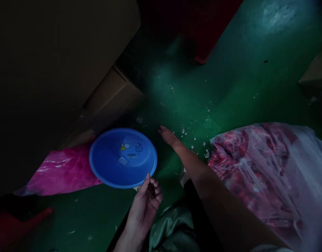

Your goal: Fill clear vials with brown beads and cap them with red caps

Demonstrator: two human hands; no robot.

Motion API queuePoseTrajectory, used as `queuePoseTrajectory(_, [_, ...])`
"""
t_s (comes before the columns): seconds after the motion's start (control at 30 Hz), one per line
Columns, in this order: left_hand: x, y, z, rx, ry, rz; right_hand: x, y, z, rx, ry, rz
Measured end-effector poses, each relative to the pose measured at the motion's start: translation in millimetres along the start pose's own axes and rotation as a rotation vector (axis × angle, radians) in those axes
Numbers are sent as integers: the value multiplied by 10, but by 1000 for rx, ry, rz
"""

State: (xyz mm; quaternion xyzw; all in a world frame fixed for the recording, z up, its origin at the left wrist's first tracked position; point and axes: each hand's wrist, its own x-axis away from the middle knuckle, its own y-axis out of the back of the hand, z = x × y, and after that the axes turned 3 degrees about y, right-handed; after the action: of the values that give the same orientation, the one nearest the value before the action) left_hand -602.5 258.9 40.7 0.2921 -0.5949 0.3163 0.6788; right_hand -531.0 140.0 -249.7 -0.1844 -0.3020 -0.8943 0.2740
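Note:
My left hand (146, 203) is closed, palm up, its fingers curled around several small dark brown beads (151, 190). Its thumb is at the near rim of a blue plastic basin (108, 180); whether it touches the rim I cannot tell. Inside the basin lies a small clear plastic packet (123, 160), near printed cartoon figures. To the right of the basin, my right hand (168, 135) reaches out low over the green floor. Its fingers are stretched out, dim and partly hidden in shadow, with nothing visible in them.
A pink plastic bag (66, 171) lies left of the basin, beside cardboard boxes (113, 94). On the right sits a large clear bag of red pieces (255, 175). White scraps (183, 131) dot the green floor (229, 94). A red object (210, 31) stands at the top.

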Motion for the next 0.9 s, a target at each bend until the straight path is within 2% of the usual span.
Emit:
queuePoseTrajectory(0.17, [-13,12,38,-16,15,0,237,-214,110,11,72,110])
queuePoseTrajectory(0.3, [-29,35,32,-12,27,-7,287,-349,178,30,68,146])
queuePoseTrajectory(0.5, [-94,136,-18,51,-31,-58,320,-293,217,89,-88,62])
queuePoseTrajectory(0.8, [-196,338,47,74,21,-23,93,-280,403,121,-154,-25])
queuePoseTrajectory(0.9, [-186,369,-6,102,12,-9,30,-194,376,121,-185,-157])
